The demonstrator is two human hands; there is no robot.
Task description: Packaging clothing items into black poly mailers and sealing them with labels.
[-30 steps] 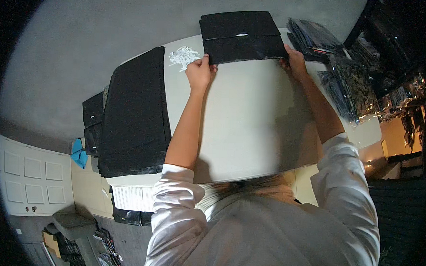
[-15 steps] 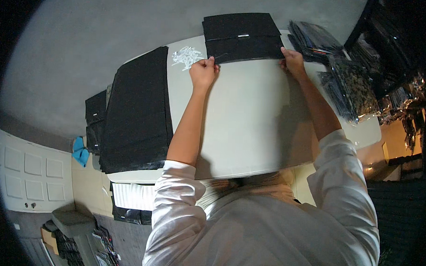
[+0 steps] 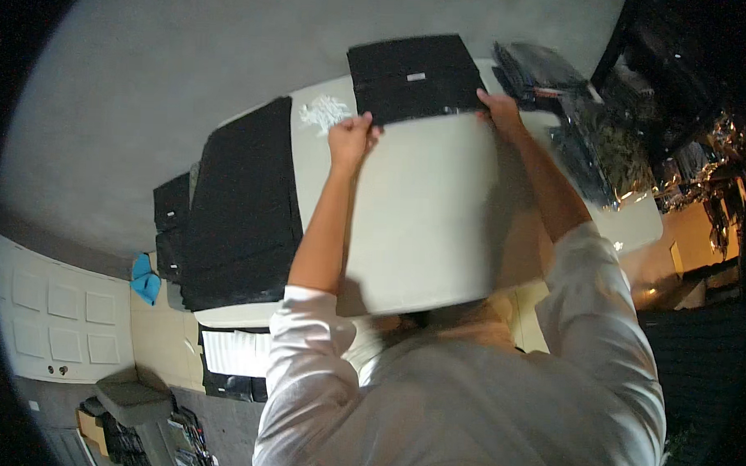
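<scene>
A flat, folded black cloth piece (image 3: 407,90), with a small white tag near its middle, lies at the far edge of the white table (image 3: 427,210). My left hand (image 3: 351,142) is closed at its near left corner, thumb and fingers together. At the near right corner, my right hand (image 3: 503,116) grips the edge, thumb on top and fingers partly hidden. The near edge of the cloth looks slightly shiny. Just beyond my left hand is a heap of small white pieces (image 3: 324,112), blurred.
A large stack of black cloth sheets (image 3: 247,204) covers the table's left side. Plastic-wrapped dark packages (image 3: 539,74) are piled at the far right. Further off stand a white door (image 3: 62,312) and a grey seat (image 3: 133,397). A blue item (image 3: 145,281) is beyond the table's left end.
The whole view has shifted slightly with my head. Both hands stay at the near corners of the black cloth, whose visible fold line has faded and whose surface looks flatter.
</scene>
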